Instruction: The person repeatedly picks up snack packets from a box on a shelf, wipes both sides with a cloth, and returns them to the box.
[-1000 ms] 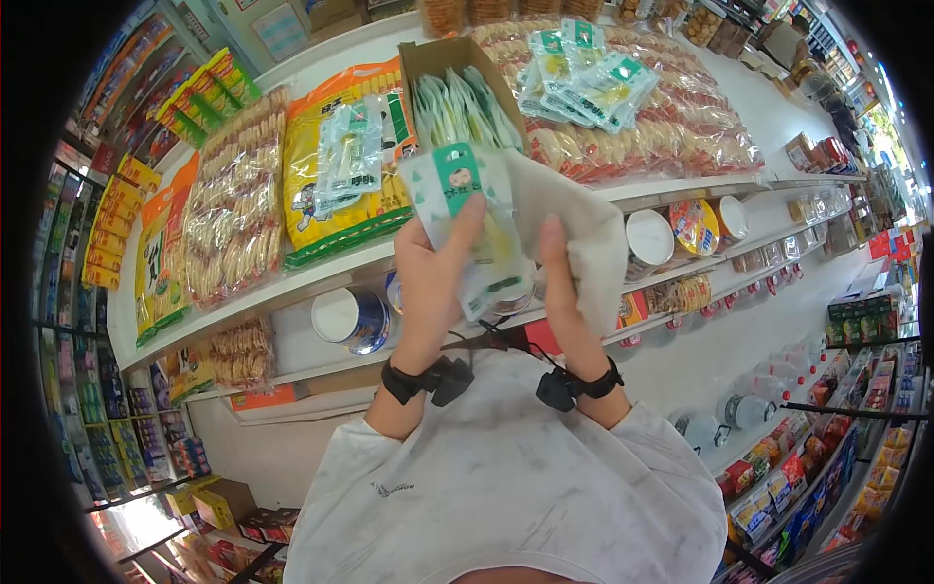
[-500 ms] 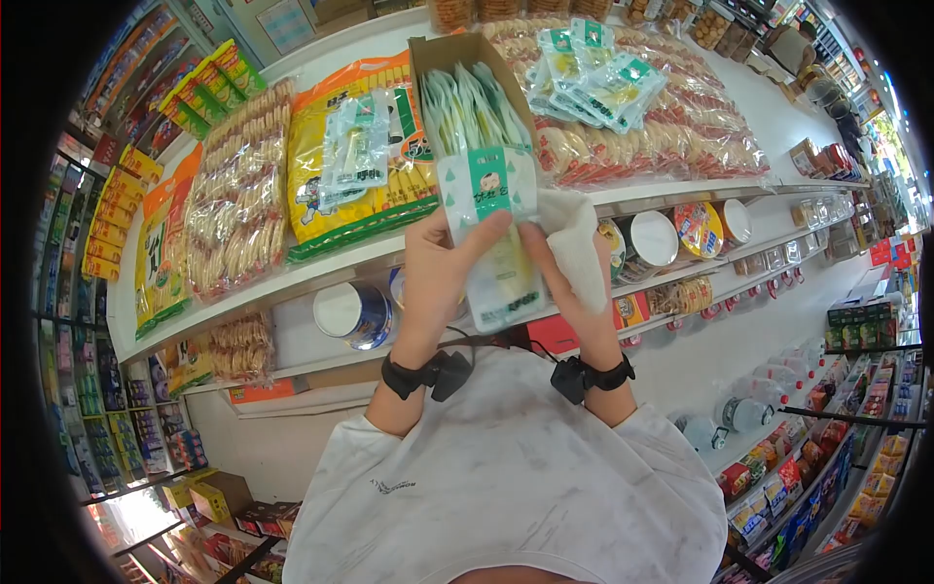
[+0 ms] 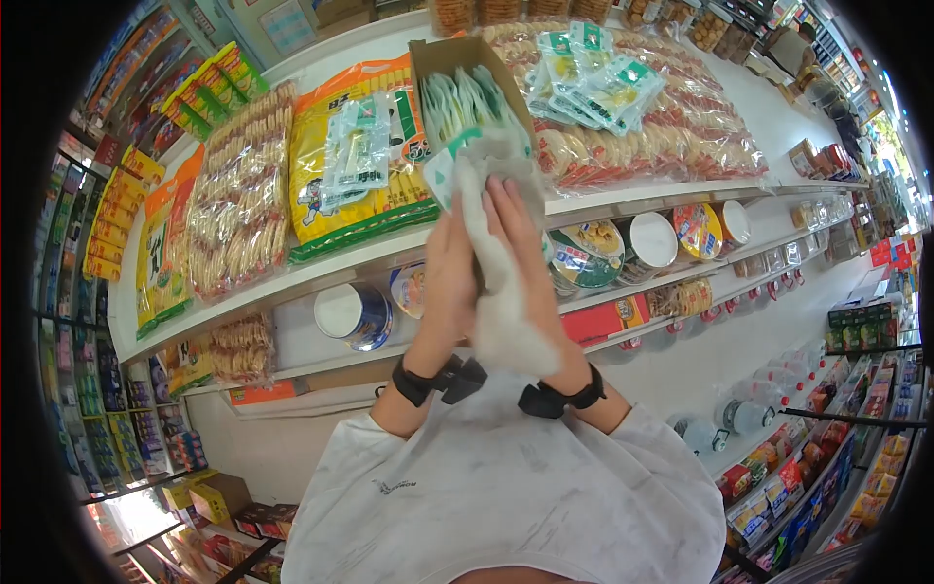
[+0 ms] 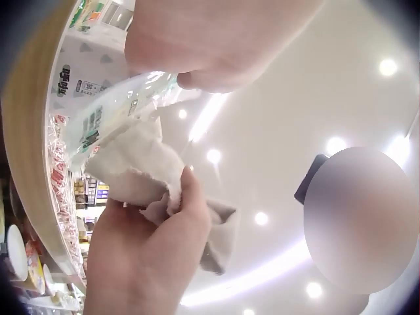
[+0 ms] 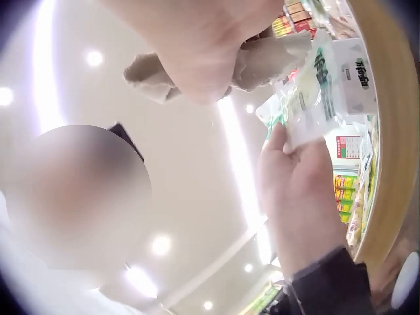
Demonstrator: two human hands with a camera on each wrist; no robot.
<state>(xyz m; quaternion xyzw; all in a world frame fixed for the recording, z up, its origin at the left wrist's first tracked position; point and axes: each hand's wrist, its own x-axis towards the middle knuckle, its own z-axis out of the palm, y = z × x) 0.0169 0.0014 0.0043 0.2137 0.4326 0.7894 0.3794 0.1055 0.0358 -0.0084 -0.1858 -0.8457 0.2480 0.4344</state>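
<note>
My left hand grips a clear and green packet, its thumb against the packet in the right wrist view. A pale grey cloth is held in my right hand and lies over the packet's front, hiding most of it. In the left wrist view the right fingers and thumb pinch the bunched cloth beside the packet. Just beyond the hands stands an open cardboard box filled with similar upright packets.
Loose green-topped packets lie on bagged biscuits at the right. More packets rest on a yellow bag at the left. The white shelf edge runs below, with lidded tubs on a lower shelf.
The cloth and right hand have swung leftward from the packet's right side over its front. The packet, earlier facing up in full view, is now tilted and largely covered.
</note>
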